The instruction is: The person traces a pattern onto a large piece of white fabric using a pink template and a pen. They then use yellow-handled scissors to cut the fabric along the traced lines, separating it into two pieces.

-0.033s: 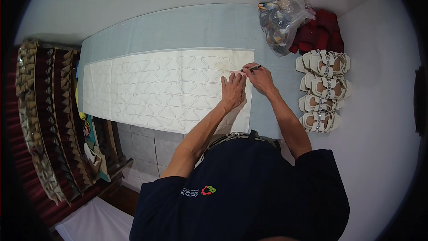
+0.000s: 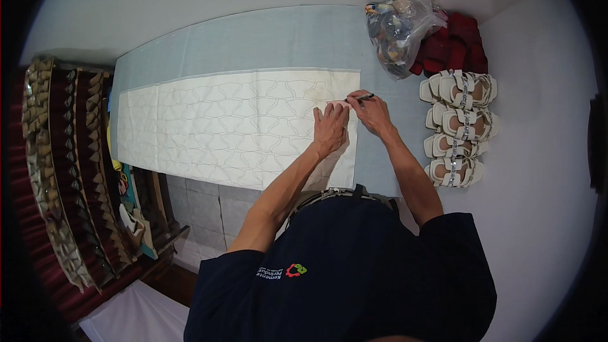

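Note:
A long off-white sheet [image 2: 349, 155] lies on the table, covered in rows of drawn, curved outlines from its left side almost to its right end. My left hand [image 2: 330, 132] rests on it with fingers spread, pressing a small pinkish template [image 2: 337, 102] that is mostly hidden beneath the fingertips. Just to its right, my right hand [image 2: 372, 115] grips a dark pen [image 2: 362, 97]. The pen is tilted, its tip at the template's upper right edge.
A grey-blue cover [image 2: 253, 41] spreads under the sheet. At the right stand several cream sandals [image 2: 457, 130]; beyond them are dark red footwear [image 2: 453, 50] and a clear plastic bag [image 2: 399, 31] of mixed items. A rack [image 2: 76, 158] of shoe forms or footwear stands left.
My right hand and the pen have shifted very slightly to the right along the template's edge. The left hand stays in place.

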Motion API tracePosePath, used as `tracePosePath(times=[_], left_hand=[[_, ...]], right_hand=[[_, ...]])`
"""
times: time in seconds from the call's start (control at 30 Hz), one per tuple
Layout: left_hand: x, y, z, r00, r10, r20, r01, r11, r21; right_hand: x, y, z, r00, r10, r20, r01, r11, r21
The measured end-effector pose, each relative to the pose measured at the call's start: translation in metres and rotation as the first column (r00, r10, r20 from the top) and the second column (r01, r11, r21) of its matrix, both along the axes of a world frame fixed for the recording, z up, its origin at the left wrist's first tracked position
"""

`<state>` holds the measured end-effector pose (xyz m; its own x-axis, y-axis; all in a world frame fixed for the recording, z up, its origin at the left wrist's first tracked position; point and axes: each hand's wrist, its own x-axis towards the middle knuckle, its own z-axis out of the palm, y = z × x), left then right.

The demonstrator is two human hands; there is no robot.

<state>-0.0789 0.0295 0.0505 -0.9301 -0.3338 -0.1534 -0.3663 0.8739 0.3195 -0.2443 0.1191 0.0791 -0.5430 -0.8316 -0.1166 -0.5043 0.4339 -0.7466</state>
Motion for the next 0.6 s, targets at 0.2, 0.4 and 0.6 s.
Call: tracePosePath(times=[0.2,0.4,0.6], left_hand=[[-0.022,-0.036,0.009,0.987,-0.137,0.085,0.130,0.988,0.082],[-0.068,-0.097,-0.056,0.963,-0.267,-0.022,0.254,0.884,0.392],[-0.118,-0.113,-0.034,0.720,-0.603,0.343,0.450,0.782,0.431]], right_hand=[[-0.004,0.031,0.006,0.991,-0.129,-0.034,0.130,0.991,0.041],[0.021,0.028,0.003,0.971,-0.229,0.077,0.226,0.973,0.036],[0.064,0.009,-0.007,0.962,-0.046,0.269,0.106,0.972,-0.211]])
